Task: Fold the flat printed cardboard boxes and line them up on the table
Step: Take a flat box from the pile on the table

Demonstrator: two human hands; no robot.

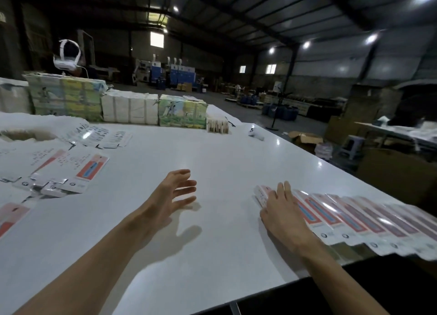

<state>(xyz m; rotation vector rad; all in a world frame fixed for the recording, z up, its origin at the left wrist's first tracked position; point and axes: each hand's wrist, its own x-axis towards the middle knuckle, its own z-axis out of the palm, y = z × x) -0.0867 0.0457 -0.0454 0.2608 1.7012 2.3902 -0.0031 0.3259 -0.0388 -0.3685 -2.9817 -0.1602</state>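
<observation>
End box is likely needing squaring flush against its row; right hand is pressing it, fingers straight. Left hand is hovering spread, empty

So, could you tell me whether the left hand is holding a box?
No, the left hand is open with fingers spread above the table, holding nothing.

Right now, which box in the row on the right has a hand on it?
The leftmost box: the right hand lies flat on it, fingers straight. The other boxes farther to the right are uncovered.
</observation>
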